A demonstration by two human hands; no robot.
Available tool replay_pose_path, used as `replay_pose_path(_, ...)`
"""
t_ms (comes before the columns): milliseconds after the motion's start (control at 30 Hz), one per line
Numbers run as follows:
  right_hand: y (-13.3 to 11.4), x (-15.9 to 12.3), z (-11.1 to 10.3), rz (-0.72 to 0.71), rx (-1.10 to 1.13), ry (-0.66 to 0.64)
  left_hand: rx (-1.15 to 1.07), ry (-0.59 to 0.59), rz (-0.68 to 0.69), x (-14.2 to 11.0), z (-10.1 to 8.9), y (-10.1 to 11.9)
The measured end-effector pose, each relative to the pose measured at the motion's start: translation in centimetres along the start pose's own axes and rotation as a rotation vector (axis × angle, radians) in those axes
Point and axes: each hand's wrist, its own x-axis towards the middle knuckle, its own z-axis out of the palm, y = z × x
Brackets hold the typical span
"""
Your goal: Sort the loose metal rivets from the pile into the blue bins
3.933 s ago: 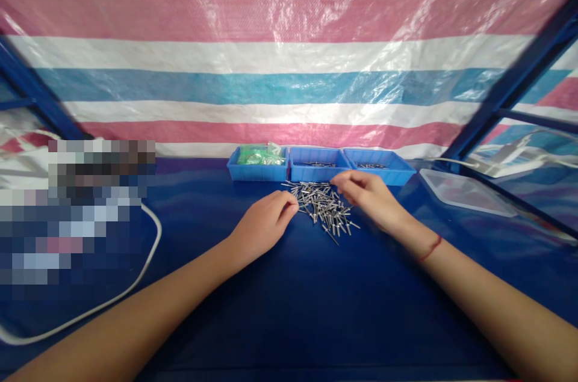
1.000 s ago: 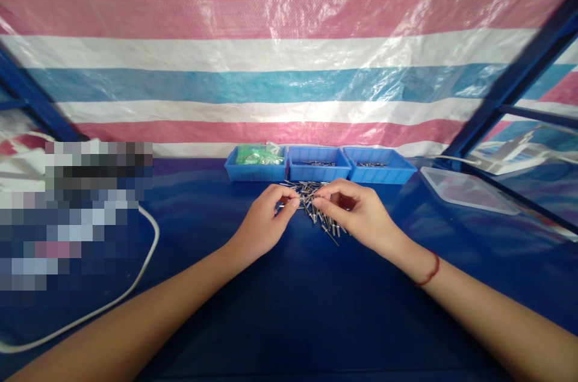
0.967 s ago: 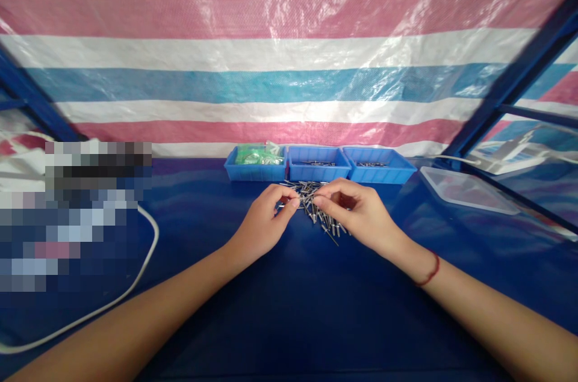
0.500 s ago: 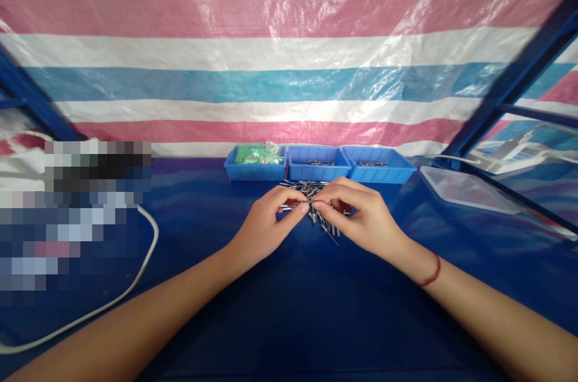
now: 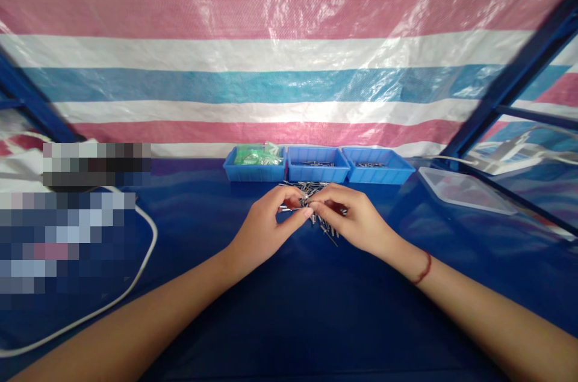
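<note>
A heap of small silver rivets (image 5: pixel 311 189) lies on the dark blue table, just in front of three blue bins. My left hand (image 5: pixel 266 227) and my right hand (image 5: pixel 350 216) meet over the near side of the heap, fingertips almost touching. Each hand pinches with thumb and forefinger. A thin silver rivet (image 5: pixel 285 208) shows in my left fingers. What my right fingers pinch is too small to make out. A red string circles my right wrist.
Three blue bins stand in a row at the back: the left bin (image 5: pixel 255 171) holds green bags, the middle bin (image 5: pixel 318 171) and right bin (image 5: pixel 377 172) hold rivets. A clear plastic lid (image 5: pixel 465 192) lies at right. A white cable (image 5: pixel 135 274) curves at left.
Both hands have drawn together over the heap since the oldest frame. In the last second the fingertips closed the small gap between them; my right hand shifted slightly left.
</note>
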Motion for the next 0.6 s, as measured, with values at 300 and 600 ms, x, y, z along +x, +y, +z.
replay_pose_path(300, 3.3, 1.1, -1.1, 0.423, 0.204, 0.297, 0.329, -0.102, 0.020, 0.1, -0.3, -1.3)
replay_pose_path(600, 4.3, 1.9, -3.0, 0.671, 0.494, 0.660, 0.625, -0.231, -0.102, 0.3, -0.8, -2.3)
